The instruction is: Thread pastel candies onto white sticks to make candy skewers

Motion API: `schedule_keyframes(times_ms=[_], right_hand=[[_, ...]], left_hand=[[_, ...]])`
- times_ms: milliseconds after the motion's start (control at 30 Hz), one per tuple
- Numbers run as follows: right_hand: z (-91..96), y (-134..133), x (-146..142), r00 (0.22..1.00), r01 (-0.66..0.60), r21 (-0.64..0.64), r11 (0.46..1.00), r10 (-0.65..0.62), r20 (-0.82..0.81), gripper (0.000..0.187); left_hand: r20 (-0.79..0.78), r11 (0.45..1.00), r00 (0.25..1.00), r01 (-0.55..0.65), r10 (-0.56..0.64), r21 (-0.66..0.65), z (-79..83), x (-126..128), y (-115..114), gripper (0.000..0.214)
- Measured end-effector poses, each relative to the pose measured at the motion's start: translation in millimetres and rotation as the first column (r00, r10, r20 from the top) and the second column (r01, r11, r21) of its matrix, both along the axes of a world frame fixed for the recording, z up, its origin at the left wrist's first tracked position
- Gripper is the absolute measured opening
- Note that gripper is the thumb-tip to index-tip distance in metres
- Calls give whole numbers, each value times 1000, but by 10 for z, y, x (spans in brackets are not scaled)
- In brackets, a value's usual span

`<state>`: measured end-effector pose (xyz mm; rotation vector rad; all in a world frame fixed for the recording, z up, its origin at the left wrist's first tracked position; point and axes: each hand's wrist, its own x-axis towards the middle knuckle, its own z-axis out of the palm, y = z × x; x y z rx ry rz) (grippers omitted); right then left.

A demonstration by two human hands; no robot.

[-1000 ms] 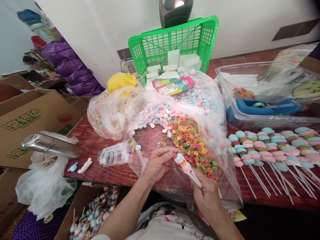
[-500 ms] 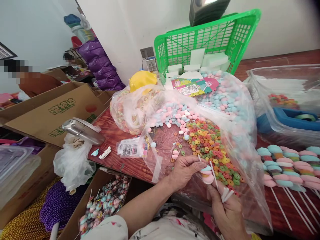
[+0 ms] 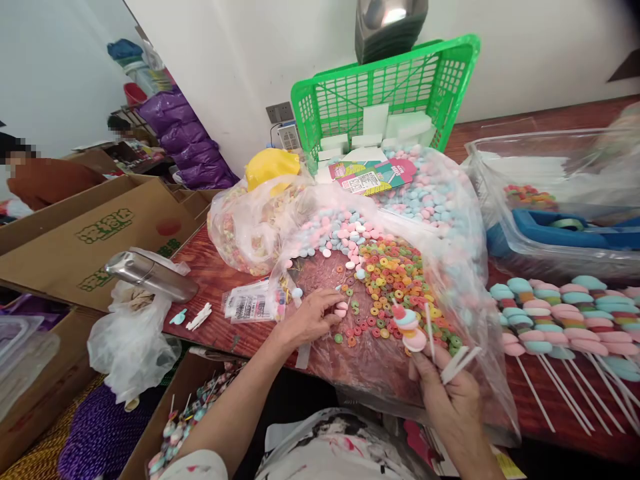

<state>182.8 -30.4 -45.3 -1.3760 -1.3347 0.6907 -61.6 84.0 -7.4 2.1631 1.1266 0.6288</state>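
Note:
My right hand (image 3: 450,393) grips a candy skewer (image 3: 413,331) with a red ring at the tip, blue and pink round candies below and a yellow ring between. Several white sticks (image 3: 457,363) are held in the same hand. Over the plastic sheet, my left hand (image 3: 315,313) has its thumb and fingers apart around a pair of pink round candies (image 3: 341,309), which still lie on the sheet. Colourful ring candies (image 3: 400,273) are heaped between the hands and farther back, beside a spread of pink and blue round candies (image 3: 350,233).
Finished candy skewers (image 3: 565,313) lie at right before a clear plastic bin (image 3: 550,143). A green basket (image 3: 385,73) stands at the back. At left are a steel flask (image 3: 150,273), printed packets (image 3: 253,303) and a cardboard box (image 3: 95,247). Other people sit far left.
My left hand has left the skewer and moved left to the pink round candies. A red ring now shows on top of the skewer in my right hand. The view has shifted slightly.

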Motion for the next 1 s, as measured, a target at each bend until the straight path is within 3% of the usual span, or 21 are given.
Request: schedule_keyframes(times_ms=[133, 233, 267, 333, 433, 500, 567, 667, 833, 1000], right_hand=[[-18, -9, -92, 987, -79, 85, 993, 66, 145, 33], [-30, -9, -115, 972, -104, 104, 989, 79, 221, 29], [-39, -10, -119, 967, -115, 100, 988, 88, 241, 27], [-61, -15, -129, 959, -132, 97, 987, 102, 266, 24], [-76, -22, -148, 955, -131, 90, 987, 101, 277, 19], [-66, -20, -153, 957, -126, 96, 987, 95, 276, 18], [-44, -14, -149, 957, -126, 105, 987, 93, 274, 18], [-9, -4, -132, 955, -132, 119, 984, 94, 282, 18], [10, -11, -113, 952, -133, 159, 978, 81, 294, 25], [-8, -22, -104, 944, -127, 187, 974, 61, 323, 28]], left_hand=[[-91, 996, 995, -30, 38, 86, -55, 98, -6, 22], [-14, 987, 993, -119, 121, 109, 5, 173, -63, 19], [62, 986, 986, -157, 153, 61, 41, 203, -91, 18], [268, 965, 932, -207, 244, -160, 122, 277, -155, 18], [519, 836, 740, -104, 428, -539, 226, 421, -247, 25], [597, 764, 617, -10, 512, -645, 268, 515, -290, 28], [625, 732, 549, 36, 554, -680, 288, 589, -315, 33], [630, 711, 527, 69, 570, -700, 285, 648, -322, 38], [650, 711, 447, 44, 614, -702, 251, 655, -299, 33], [655, 718, 423, 14, 626, -696, 196, 664, -294, 37]])
